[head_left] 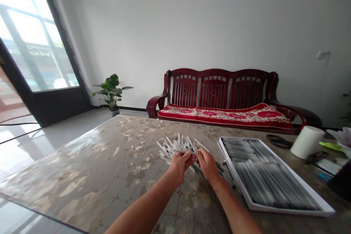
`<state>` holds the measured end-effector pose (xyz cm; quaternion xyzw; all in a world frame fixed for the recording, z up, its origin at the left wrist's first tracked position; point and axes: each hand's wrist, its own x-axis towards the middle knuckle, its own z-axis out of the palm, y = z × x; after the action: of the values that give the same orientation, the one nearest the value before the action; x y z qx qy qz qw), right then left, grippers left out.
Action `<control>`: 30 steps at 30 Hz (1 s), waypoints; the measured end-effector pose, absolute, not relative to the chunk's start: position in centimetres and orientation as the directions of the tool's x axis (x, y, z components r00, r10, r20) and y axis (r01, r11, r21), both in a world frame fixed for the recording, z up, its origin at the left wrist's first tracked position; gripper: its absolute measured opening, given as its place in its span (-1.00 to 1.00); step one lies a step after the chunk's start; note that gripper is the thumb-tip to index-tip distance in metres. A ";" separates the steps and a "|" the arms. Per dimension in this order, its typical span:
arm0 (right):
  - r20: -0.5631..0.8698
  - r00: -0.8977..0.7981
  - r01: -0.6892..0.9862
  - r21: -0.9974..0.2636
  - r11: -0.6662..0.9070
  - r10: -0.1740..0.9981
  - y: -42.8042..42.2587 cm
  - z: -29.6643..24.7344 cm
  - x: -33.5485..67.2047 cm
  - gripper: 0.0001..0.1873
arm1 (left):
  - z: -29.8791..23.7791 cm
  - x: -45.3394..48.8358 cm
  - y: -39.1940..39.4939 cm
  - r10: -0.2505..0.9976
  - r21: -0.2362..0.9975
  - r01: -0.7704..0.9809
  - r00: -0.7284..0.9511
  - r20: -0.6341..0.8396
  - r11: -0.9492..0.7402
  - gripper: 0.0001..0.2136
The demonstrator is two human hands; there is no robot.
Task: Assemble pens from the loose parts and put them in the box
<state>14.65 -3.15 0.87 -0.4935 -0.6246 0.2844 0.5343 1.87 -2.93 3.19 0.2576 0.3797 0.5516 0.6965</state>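
Note:
My left hand [178, 167] is closed, its fingers pinching a slim pale pen-like tube [181, 151]. My right hand [207, 164] is closed at the tube's right end; its fingertips nearly meet those of my left hand. Just beyond both hands a loose pile of white pen-like tubes [168, 146] lies fanned out on the table. Darker thin pieces [220, 169] lie to the right of my right hand, partly hidden by it. Further right, a shallow white box [290, 211] holds rows of slim grey, dark-tipped pen-like sticks [274, 179], blurred.
The patterned table cover [115, 175] stretches far to the left. A white cylinder [307, 142], a dark coiled strap [278, 141] and other items stand at the right. Behind the table is a red wooden bench [214, 91], with a potted plant [111, 91] to its left.

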 end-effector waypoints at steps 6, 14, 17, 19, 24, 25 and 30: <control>0.198 0.150 0.182 -0.968 0.170 0.969 -2.4 0.6 15.0 -0.41 | 3.2 2.6 -1.2 0.979 0.823 -0.530 0.135 -0.155 0.204 -0.78; 0.375 0.216 0.455 -0.855 0.247 0.901 -1.3 0.3 16.1 -0.50 | 1.0 3.3 -0.1 0.976 0.818 -0.541 0.182 -0.116 0.198 -0.68; 0.280 0.197 0.399 -0.898 0.184 0.939 -1.1 0.1 16.1 -0.47 | 0.4 3.1 -0.3 0.985 0.822 -0.547 0.151 -0.089 0.158 -0.64; 0.271 0.150 0.389 -0.900 0.195 0.951 -1.1 0.1 16.0 -0.52 | 0.2 2.9 -0.3 0.988 0.813 -0.561 0.111 -0.110 0.154 -0.64; 0.360 0.161 0.431 -0.863 0.262 0.919 -1.1 0.1 15.5 -0.58 | 0.2 2.9 -0.2 0.990 0.806 -0.574 0.092 -0.109 0.143 -0.60; 0.348 0.185 0.401 -0.880 0.253 0.919 -1.0 0.0 15.3 -0.56 | 0.2 3.0 -0.3 0.993 0.812 -0.570 0.081 -0.091 0.121 -0.60; 0.138 0.215 0.116 -0.987 0.115 0.967 -1.2 0.4 15.2 -0.53 | 0.3 2.9 -0.6 0.991 0.864 -0.499 0.137 0.002 0.067 -0.64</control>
<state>15.15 -1.18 0.45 -0.5449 -0.4971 0.3816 0.5571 2.86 -0.58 0.30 0.3763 0.3267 0.5701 0.6532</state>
